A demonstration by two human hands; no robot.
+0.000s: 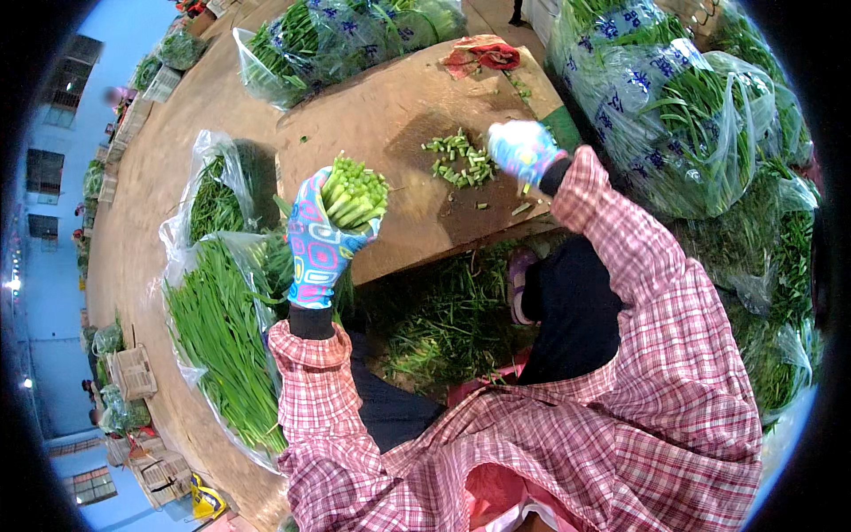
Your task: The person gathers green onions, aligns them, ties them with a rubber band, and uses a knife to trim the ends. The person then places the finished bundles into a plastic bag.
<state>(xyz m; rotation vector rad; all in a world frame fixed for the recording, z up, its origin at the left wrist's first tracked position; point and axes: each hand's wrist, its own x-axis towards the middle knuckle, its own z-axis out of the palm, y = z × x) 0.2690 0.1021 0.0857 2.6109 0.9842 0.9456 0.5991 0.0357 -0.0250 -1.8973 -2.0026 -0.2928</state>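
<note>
My left hand (318,243), in a patterned blue glove, is shut around a bunch of green stalks (356,193), the cut ends turned up towards me. Behind the hand, part of the bunch is hidden. Over the right side of the wooden board (405,229) is my right hand (525,153), gloved and blurred. Its fingers look curled, but whether they hold anything is unclear. Short cut stalk pieces (462,158) lie in a loose pile on the board, just left of my right hand.
An open plastic bag of long green leaves (223,339) lies at left. Bagged greens (359,40) stand beyond the board; larger bags (665,126) crowd the right. A red cloth (482,56) rests on the board's far end. Leaf scraps (452,319) cover the floor between my legs.
</note>
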